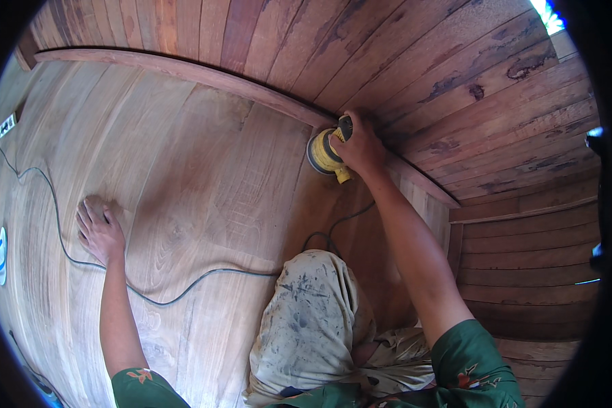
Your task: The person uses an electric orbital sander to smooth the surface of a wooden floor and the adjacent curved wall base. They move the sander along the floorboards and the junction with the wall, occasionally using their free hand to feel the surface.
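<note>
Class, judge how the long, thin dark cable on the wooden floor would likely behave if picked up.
The long, thin dark cable is probably floppy, as it lies in loose curves. It seems light, being slender. Lifting it might tug the white rectangular socket it runs to.

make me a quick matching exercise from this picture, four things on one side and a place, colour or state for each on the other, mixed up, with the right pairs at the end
Column one
1. power sander
2. left hand
3. sandals
4. trousers

Column two
A. pale, with dark stains
B. white and blue, near the picture's left edge
C. yellow, gripped by the right hand
D. palm down at the floorboards, fingers forward

Right pairs
1-C
2-D
3-B
4-A
</note>
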Tool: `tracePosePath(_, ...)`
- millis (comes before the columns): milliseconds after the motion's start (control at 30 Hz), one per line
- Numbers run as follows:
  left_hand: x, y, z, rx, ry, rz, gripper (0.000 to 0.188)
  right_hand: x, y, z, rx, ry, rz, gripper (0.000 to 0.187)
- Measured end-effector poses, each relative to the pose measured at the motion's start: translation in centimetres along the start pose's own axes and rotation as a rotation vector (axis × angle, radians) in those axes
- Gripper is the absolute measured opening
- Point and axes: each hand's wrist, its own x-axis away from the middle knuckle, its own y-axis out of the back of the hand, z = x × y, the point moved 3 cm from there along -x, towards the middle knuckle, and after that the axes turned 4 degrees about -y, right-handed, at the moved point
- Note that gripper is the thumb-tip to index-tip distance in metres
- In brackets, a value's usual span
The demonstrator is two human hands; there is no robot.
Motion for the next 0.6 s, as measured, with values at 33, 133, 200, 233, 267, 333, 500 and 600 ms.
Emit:
tracePosePath(33,0.0,0.0,0.0,0.006,-0.002,-0.003,0.071,0.1,0.1,0.0,0.002,-0.003,0.003,0.079)
tracePosePath(133,0.0,-0.2,0.1,0.009,-0.002,-0.011,0.071,0.3,0.1,0.0,0.005,-0.016,0.012,0.079)
tracePosePath(200,-0.1,-0.3,0.1,0.002,-0.001,-0.014,0.071,0.2,0.1,0.0,0.010,-0.025,0.013,0.079)
tracePosePath(233,-0.1,-0.4,0.1,-0.004,-0.001,-0.014,0.071,0.2,0.1,0.0,0.009,-0.024,0.012,0.079)
tracePosePath(267,-0.1,-0.4,0.1,-0.032,0.000,-0.015,0.071,0.2,0.1,0.0,0.008,-0.023,0.012,0.078)
tracePosePath(333,-0.1,-0.5,0.2,-0.006,0.001,-0.011,0.071,0.1,0.2,0.0,0.003,-0.022,0.009,0.078)
tracePosePath(500,0.0,-0.5,0.1,0.002,-0.004,-0.025,0.071,0.3,0.5,0.6,0.011,-0.037,0.020,0.080)
tracePosePath(600,0.0,-0.3,0.0,0.009,-0.004,-0.030,0.070,0.5,0.6,1.4,-0.001,-0.020,0.045,0.081)
